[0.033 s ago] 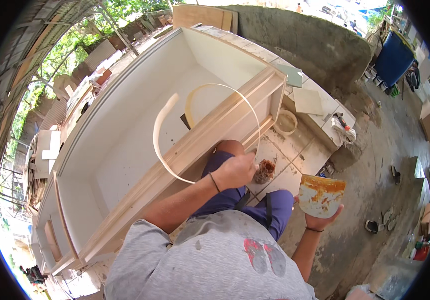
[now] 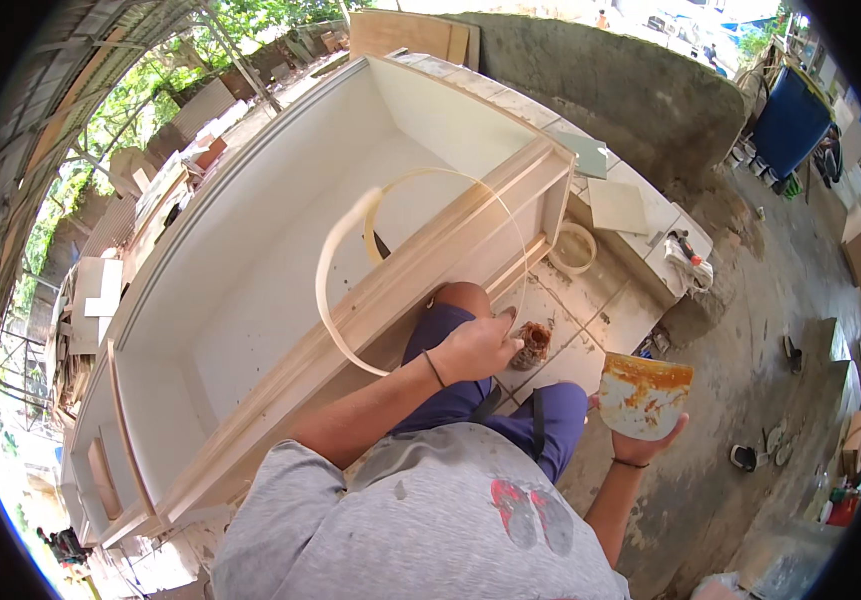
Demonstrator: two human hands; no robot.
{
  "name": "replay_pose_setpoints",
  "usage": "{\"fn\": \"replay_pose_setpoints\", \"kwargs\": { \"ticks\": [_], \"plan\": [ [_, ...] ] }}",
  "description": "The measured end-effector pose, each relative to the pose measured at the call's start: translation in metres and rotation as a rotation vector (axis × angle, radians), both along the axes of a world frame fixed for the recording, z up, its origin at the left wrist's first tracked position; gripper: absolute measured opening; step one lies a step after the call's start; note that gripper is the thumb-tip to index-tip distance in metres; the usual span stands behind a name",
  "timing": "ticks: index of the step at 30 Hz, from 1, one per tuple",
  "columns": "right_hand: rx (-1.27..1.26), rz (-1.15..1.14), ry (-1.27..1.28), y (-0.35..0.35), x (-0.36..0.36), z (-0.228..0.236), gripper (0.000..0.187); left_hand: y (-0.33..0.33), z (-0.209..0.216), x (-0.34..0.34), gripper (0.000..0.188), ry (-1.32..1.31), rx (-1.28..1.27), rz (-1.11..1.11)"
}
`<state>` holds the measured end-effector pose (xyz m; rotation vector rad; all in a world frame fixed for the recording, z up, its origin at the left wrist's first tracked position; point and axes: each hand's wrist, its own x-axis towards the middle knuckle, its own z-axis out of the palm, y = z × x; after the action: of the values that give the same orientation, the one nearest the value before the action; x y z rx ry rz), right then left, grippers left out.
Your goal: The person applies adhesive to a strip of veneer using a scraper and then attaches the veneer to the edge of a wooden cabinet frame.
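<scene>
My left hand is closed in a pinch on a thin, pale edging strip, which curls in wide loops over the cabinet front. Part of the strip passes behind my wrist. My right hand grips a whitish, round-bottomed flat piece from below, its upper part smeared with orange-brown glue. Some of those fingers are hidden behind it. Just right of my left hand, a grimy jar crusted with brown glue stands on the tiles. A large white cabinet carcass with a bare wood front rail lies beside my knees.
A coil of pale strip rests on the tiled floor by the cabinet's corner. Flat board pieces and a tool on a white cloth lie on the tiled ledge. A low concrete wall and a blue bin stand farther off.
My left hand has shifted slightly down and right. The strip's loops have swung a little to the right. My right hand and the glue-smeared piece are nearly unmoved.
</scene>
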<state>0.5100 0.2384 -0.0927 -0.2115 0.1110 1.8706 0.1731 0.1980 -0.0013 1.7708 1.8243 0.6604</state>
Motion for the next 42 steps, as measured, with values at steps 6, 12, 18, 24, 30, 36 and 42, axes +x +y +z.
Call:
{"fn": "replay_pose_setpoints", "kwargs": {
  "ticks": [6, 12, 18, 24, 30, 36, 42],
  "plan": [
    [0.351, 0.077, -0.328, 0.004, 0.02, -0.013, 0.081, 0.001, -0.018, -0.013, 0.042, 0.005, -0.074, 0.074],
    [0.404, 0.127, -0.283, 0.008, 0.019, -0.015, 0.08, -0.003, -0.031, -0.023, 0.044, -0.064, -0.068, 0.092],
    [0.385, 0.078, -0.269, 0.004, 0.013, -0.003, 0.078, -0.006, 0.001, 0.017, 0.03, 0.102, 0.475, 0.233],
    [0.433, 0.071, -0.161, 0.002, 0.026, -0.003, 0.086, -0.045, -0.141, 0.076, 0.079, -0.744, -0.528, 0.276],
    [0.386, 0.043, -0.253, -0.009, 0.042, -0.004, 0.084, 0.005, -0.25, 0.102, 0.126, -0.442, -0.483, 0.805],
    [0.322, -0.005, -0.321, -0.027, 0.059, 0.011, 0.084, 0.024, -0.262, 0.094, 0.128, -0.342, -0.179, 0.717],
    [0.136, -0.087, -0.335, -0.032, 0.058, 0.02, 0.087, 0.038, -0.278, 0.088, 0.112, -0.253, -0.045, 0.665]
  ]
}}
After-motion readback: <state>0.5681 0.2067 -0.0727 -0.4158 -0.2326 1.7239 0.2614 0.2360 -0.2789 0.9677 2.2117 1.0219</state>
